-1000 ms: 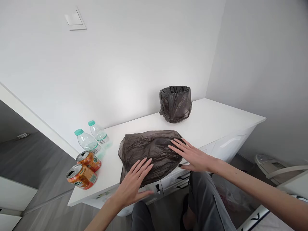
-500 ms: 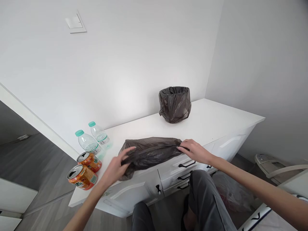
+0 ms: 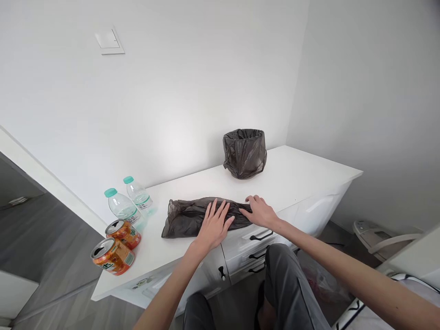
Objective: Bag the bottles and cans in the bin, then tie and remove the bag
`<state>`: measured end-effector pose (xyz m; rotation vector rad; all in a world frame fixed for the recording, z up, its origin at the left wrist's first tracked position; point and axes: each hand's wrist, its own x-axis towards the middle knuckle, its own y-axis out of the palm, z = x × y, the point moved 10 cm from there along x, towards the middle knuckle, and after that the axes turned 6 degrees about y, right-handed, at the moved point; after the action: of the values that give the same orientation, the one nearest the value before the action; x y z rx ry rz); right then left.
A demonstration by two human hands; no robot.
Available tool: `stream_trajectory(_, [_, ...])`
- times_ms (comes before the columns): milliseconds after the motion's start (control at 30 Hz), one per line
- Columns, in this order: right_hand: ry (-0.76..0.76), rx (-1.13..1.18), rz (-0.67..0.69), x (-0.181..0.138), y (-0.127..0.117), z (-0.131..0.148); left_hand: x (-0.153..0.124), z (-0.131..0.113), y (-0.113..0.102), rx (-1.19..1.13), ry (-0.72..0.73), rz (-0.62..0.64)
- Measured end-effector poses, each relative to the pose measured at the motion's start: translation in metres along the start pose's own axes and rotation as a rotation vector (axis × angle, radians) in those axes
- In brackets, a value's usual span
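Observation:
A dark grey plastic bag (image 3: 185,215) lies folded into a long narrow strip on the white cabinet top (image 3: 302,169). My left hand (image 3: 215,224) rests flat on the middle of the strip, fingers spread. My right hand (image 3: 259,211) lies flat on the strip's right end, fingers stretched out. Neither hand holds anything.
A small bin lined with a dark bag (image 3: 244,152) stands at the back of the top. Two clear water bottles with teal caps (image 3: 122,205) (image 3: 137,192) and two orange drink cans (image 3: 123,231) (image 3: 112,255) lie at the left end. Drawers with black handles (image 3: 260,237) face my knees.
The bag went from spread flat to folded in half, then to a narrow strip. My hands gripped its ends, and now both press flat on it.

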<state>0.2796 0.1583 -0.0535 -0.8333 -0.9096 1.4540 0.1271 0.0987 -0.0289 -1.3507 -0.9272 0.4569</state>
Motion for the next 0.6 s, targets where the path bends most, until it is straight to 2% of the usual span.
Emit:
stream_trajectory(67, [0.035, -0.025, 0.094, -0.007, -0.002, 0.001, -0.001, 0.014, 0.024, -0.043, -0.021, 0.059])
stream_trajectory(167, [0.031, 0.042, 0.183, -0.026, -0.013, 0.004, -0.008, 0.043, 0.041, -0.088, -0.054, 0.095])
stream_trajectory(300, [-0.091, 0.378, 0.217, -0.065, -0.034, 0.016, -0.024, 0.083, 0.037, -0.081, -0.159, 0.121])
stream_trajectory(367, [-0.149, 0.544, 0.280, -0.085, -0.039, 0.024, -0.030, 0.092, 0.031, -0.088, -0.179, 0.156])
stream_trajectory(467, [-0.205, 0.699, 0.379, -0.106, -0.043, 0.038, -0.031, 0.083, 0.021, -0.123, -0.110, 0.195])
stream_trajectory(567, [-0.252, 0.822, 0.446, -0.108, -0.045, 0.065, -0.030, 0.053, 0.012, -0.139, 0.056, 0.174])
stream_trajectory(600, [-0.266, 0.880, 0.458, -0.103, -0.045, 0.077, -0.030, 0.044, 0.008, -0.133, 0.099, 0.134])
